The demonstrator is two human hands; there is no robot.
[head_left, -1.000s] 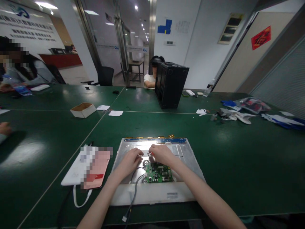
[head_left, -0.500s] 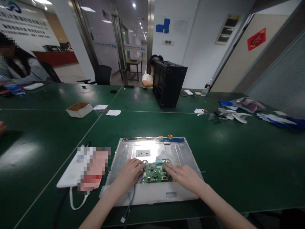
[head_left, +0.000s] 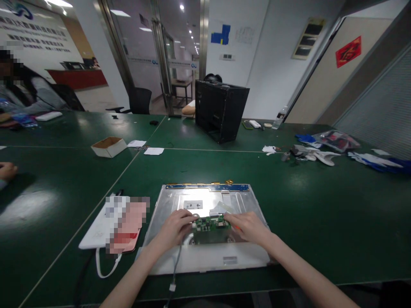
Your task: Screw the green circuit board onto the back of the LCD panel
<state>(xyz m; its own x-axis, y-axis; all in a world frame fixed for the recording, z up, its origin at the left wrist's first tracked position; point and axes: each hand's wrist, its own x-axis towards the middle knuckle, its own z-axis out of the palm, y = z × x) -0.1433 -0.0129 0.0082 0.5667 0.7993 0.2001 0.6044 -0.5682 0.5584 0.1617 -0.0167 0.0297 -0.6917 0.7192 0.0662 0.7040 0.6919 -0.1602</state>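
A green circuit board [head_left: 210,223] is tilted up over the metal back of a display panel [head_left: 205,262], its near edge lifted off the metal. My left hand [head_left: 176,226] grips the board's left edge, fingers closed on it. At the opposite edge, my right hand [head_left: 247,226] pinches the board; a bit of orange shows beside its fingers. A flat white ribbon cable [head_left: 225,196] runs from the board's far side toward the blue strip [head_left: 207,187] along the panel's far edge. From under my left hand a thin dark cable [head_left: 176,265] with a white plug hangs toward me.
Left of the panel lie a white device [head_left: 99,231] and a pink phone [head_left: 131,226], with a white cable. Farther back stand an open box [head_left: 109,147] and a black computer case [head_left: 221,109]. Gloves [head_left: 324,156] lie at right. Another person's hand [head_left: 8,171] rests at far left.
The circuit board has gone from lying flat to tilted, its near edge raised between my hands. Across the table, the black case has turned and shifted left. The co-worker's hand has come further into view.
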